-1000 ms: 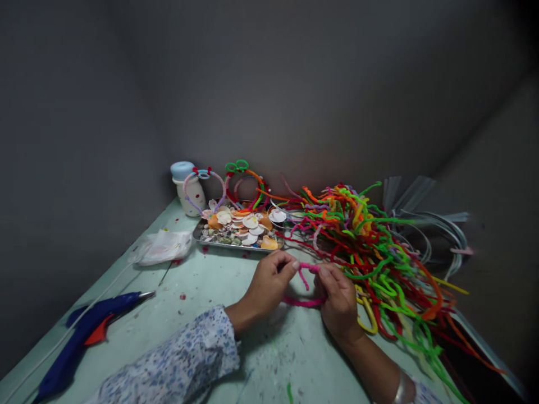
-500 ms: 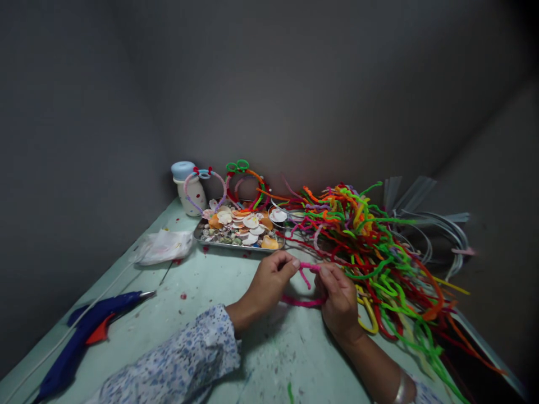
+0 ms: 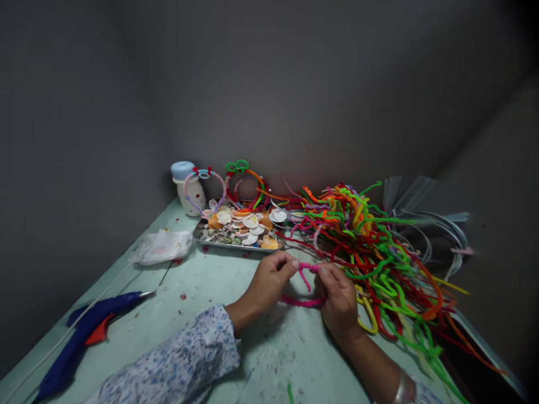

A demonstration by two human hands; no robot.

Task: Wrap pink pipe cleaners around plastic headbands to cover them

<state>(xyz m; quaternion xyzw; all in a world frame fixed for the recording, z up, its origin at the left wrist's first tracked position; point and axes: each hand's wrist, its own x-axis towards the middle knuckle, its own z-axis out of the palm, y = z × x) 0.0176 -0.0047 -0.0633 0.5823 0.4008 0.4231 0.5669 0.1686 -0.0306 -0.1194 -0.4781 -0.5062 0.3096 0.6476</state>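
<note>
Pink stem (image 3: 310,267) held between both hands, above the tabletop (image 3: 278,359). Left hand (image 3: 261,286): fingers (image 3: 289,268) closed, thumb against index, pinching the upper strand. Right hand (image 3: 340,307): fingers (image 3: 332,279) also closed, on the same strand; the other fingertips curl under, contacts partly hidden. Short span bridges the two pinches; a loose end hangs from it beside the left fingertips, and a lower curve bows beneath both. Opposed pinches presumably steady the span while leaving that end free.

Near side of the fingers: green scrap (image 3: 290,393), lying loose. Left of them, well apart: glue gun (image 3: 86,325), on its side, handle towards the person, probably for easy pickup. Right, just beside the right fingers: pile (image 3: 357,238) of coloured stems, likely kept close for choosing. Beyond the left fingers: bag (image 3: 165,247); then tray (image 3: 229,246), its rim presumably containing the shells (image 3: 251,222). Farthest: pastel hoop (image 3: 223,189) and green-topped hoop (image 3: 257,176), both upright, with bottle (image 3: 192,196) behind the pastel one.
</note>
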